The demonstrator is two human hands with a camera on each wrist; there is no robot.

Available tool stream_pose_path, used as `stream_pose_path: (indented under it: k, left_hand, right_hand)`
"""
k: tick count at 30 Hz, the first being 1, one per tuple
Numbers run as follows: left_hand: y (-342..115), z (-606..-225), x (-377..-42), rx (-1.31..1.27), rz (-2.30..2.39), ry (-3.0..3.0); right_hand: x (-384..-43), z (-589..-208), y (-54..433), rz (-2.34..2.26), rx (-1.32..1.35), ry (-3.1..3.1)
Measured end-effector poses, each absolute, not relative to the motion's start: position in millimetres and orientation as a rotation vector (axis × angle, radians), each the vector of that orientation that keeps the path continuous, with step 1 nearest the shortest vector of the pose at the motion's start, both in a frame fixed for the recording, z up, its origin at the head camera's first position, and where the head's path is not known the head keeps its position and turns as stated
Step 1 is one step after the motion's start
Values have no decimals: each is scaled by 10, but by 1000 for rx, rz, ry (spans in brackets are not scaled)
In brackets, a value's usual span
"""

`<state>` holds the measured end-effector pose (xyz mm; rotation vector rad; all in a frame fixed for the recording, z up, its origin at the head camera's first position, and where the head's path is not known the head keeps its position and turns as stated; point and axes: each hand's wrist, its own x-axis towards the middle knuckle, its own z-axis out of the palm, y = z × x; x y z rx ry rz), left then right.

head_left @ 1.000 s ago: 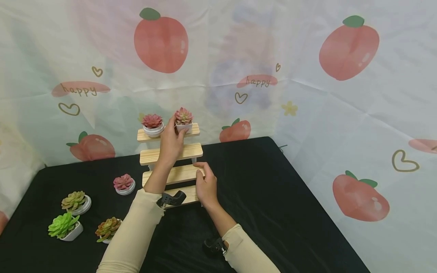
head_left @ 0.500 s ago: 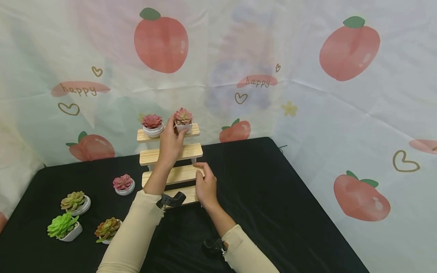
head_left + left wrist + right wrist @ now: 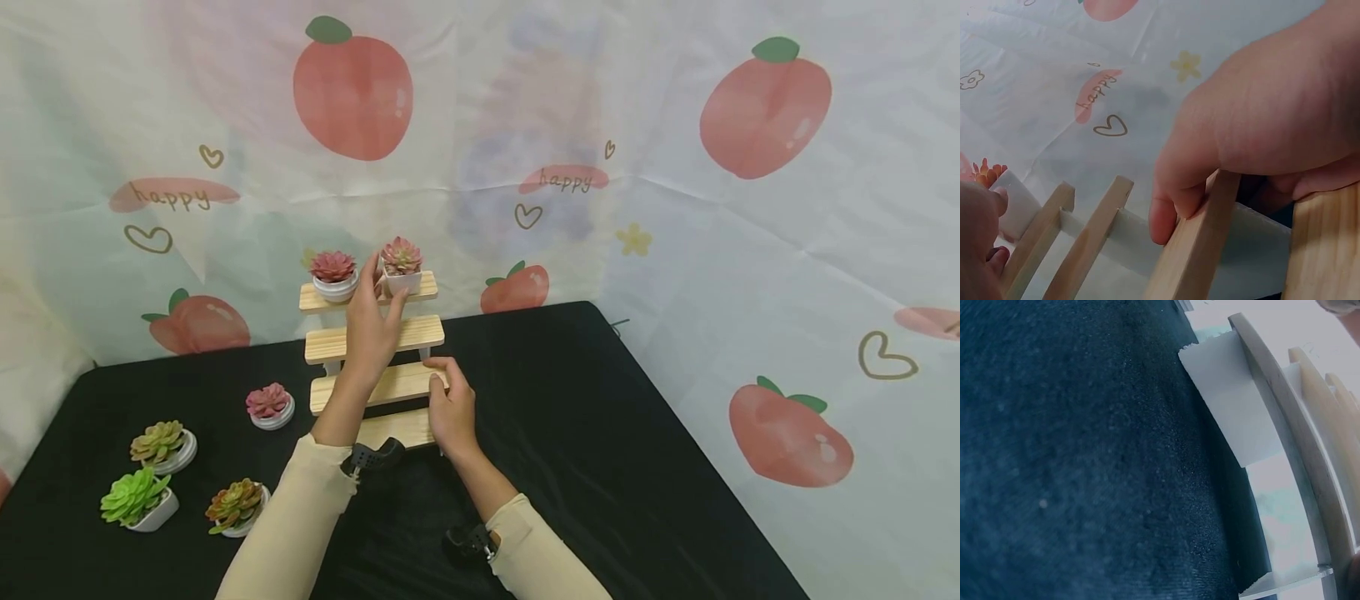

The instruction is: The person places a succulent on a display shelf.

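Note:
A wooden shelf of stepped planks stands on the black cloth. On its top plank are a pink succulent in a white square pot and, to its left, a darker pink succulent in a round white pot. My left hand reaches between these pots, fingers extended along the square pot's left side and thumb at its lower front corner. The left wrist view shows fingertips right at the white pot. My right hand holds the right end of the second plank from the bottom, thumb on top.
To the left on the cloth sit a pink succulent, an olive-green one, a bright green one and a reddish-brown one, all in white pots. Behind the table hangs a printed fabric backdrop.
My left thumb and fingers have spread and drawn slightly left, showing more of the square pot, which stays on the top plank. My right hand keeps its hold on the shelf.

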<state>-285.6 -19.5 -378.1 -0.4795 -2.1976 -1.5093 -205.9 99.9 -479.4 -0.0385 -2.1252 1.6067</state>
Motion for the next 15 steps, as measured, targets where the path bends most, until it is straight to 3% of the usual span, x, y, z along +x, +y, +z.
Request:
stream_pose_path:
  k: [15]
  left_hand:
    - [-430,-3816,-2422,-595,-1398,-2230]
  right_hand:
    - [-2083,-4821,997,1608,-38,-2126]
